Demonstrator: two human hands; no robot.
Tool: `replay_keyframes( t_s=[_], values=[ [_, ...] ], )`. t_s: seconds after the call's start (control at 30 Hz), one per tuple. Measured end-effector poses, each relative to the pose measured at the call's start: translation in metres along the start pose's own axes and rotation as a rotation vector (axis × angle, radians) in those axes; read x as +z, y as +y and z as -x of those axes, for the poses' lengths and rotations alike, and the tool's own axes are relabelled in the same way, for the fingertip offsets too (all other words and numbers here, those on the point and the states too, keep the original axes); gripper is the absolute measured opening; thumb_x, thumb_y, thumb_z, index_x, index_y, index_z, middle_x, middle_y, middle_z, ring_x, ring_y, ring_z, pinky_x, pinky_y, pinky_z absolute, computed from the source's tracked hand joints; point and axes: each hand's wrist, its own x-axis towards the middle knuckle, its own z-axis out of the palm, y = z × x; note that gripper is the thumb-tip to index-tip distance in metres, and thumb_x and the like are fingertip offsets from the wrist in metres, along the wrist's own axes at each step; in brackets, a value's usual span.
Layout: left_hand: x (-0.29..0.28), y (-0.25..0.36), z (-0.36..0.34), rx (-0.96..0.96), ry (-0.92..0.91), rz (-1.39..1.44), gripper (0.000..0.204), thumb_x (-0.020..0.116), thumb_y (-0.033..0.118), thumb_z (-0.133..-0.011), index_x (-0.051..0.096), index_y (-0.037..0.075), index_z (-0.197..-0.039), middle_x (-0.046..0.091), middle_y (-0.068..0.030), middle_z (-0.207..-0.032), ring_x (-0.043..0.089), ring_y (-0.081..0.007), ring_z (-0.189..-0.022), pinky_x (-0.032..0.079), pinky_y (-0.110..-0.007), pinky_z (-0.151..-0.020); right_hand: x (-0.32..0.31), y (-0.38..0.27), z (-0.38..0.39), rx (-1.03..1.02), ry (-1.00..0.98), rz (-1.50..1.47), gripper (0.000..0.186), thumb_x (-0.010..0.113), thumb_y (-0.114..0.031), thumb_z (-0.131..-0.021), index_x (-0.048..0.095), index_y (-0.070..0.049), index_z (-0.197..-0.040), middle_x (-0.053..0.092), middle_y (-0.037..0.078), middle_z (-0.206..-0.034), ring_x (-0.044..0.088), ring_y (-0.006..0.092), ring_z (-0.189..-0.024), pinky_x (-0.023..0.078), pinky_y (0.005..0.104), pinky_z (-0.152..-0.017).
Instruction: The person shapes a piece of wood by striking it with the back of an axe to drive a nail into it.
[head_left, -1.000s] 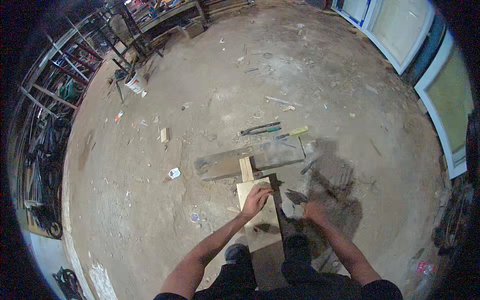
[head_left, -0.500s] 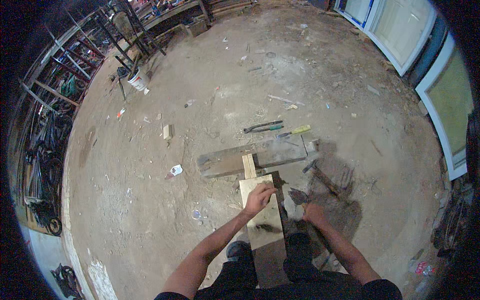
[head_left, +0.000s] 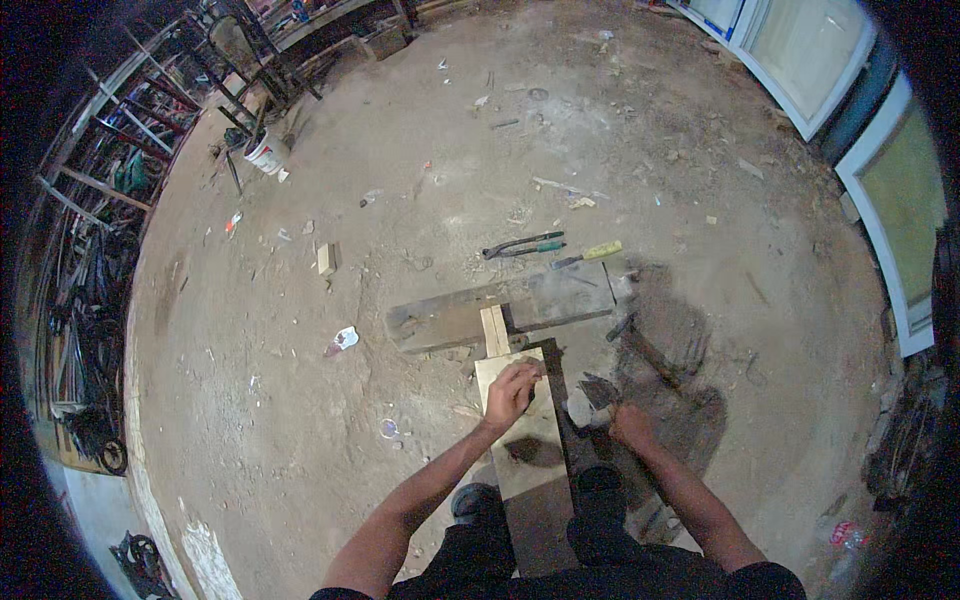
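My left hand (head_left: 512,393) is over the far part of a pale wooden board (head_left: 530,475), its fingers bent together; anything pinched in them is too small to make out. The board runs between my legs. From its far end a narrow pale wooden piece (head_left: 494,331) reaches onto a dark timber block (head_left: 440,318). To the right of the board, my right hand (head_left: 631,427) is closed beside a whitish rounded object (head_left: 580,408) with a dark part (head_left: 601,389); its fingers are mostly hidden, and I cannot tell what this object is.
A hammer (head_left: 650,357) lies to the right of the timber block. Beyond the block are pincers (head_left: 524,246) and a yellow-handled chisel (head_left: 588,255). A small wood offcut (head_left: 327,259) and a white bucket (head_left: 267,154) are on the left; framed panels (head_left: 885,205) lean at the right.
My left hand has shifted slightly down and left in the view. The whitish object has turned a little beside my right hand. The whole view has moved slightly.
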Motion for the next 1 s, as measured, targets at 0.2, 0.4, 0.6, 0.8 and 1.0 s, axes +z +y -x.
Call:
replay_keyframes(
  t_s=[0.2, 0.4, 0.6, 0.8, 1.0],
  values=[
    [0.0, -0.006, 0.0, 0.102, -0.08, -0.106, 0.03, 0.067, -0.001, -0.081, 0.069, 0.007, -0.111, 0.069, -0.0105, -0.105, 0.067, -0.0301, -0.097, 0.057, -0.037, -0.08, 0.007, 0.002, 0.001, -0.04, 0.141, 0.113, 0.033, 0.061, -0.022, -0.081, 0.07, -0.01, -0.11, 0.068, 0.021, -0.097, 0.068, 0.0391, -0.097, 0.056, 0.0515, -0.081],
    [-0.001, 0.0, -0.003, 0.124, -0.084, -0.113, 0.029, 0.067, 0.002, -0.082, 0.07, 0.009, -0.11, 0.069, -0.0093, -0.103, 0.067, -0.0292, -0.095, 0.057, -0.038, -0.076, -0.024, -0.014, 0.002, 0.001, -0.017, 0.06, 0.036, 0.062, -0.025, -0.081, 0.069, -0.013, -0.114, 0.069, 0.018, -0.104, 0.069, 0.0376, -0.098, 0.057, 0.0519, -0.081],
    [0.001, -0.001, -0.003, 0.133, -0.028, -0.068, 0.026, 0.065, 0.002, -0.084, 0.07, 0.008, -0.109, 0.069, -0.0091, -0.102, 0.067, -0.0296, -0.093, 0.056, -0.039, -0.075, -0.047, -0.025, 0.025, -0.076, 0.087, 0.001, 0.034, 0.064, -0.03, -0.083, 0.071, -0.009, -0.109, 0.07, 0.019, -0.103, 0.069, 0.0386, -0.096, 0.055, 0.0523, -0.084],
    [-0.005, 0.005, 0.003, 0.124, -0.041, -0.127, 0.027, 0.065, 0.001, -0.082, 0.07, 0.009, -0.107, 0.068, -0.0086, -0.107, 0.067, -0.0289, -0.098, 0.057, -0.039, -0.077, 0.015, 0.015, -0.007, -0.028, 0.033, -0.072, 0.043, 0.064, -0.039, -0.084, 0.071, -0.005, -0.109, 0.071, 0.021, -0.101, 0.069, 0.0401, -0.095, 0.053, 0.052, -0.085],
    [-0.015, 0.016, 0.004, 0.137, -0.025, -0.144, 0.029, 0.065, 0.001, -0.082, 0.07, 0.011, -0.108, 0.067, -0.008, -0.107, 0.066, -0.0289, -0.101, 0.057, -0.039, -0.08, 0.059, 0.055, -0.037, -0.248, 0.17, -0.202, 0.048, 0.067, -0.047, -0.08, 0.07, -0.005, -0.102, 0.07, 0.017, -0.088, 0.068, 0.0359, -0.083, 0.051, 0.0474, -0.072]
  ],
)
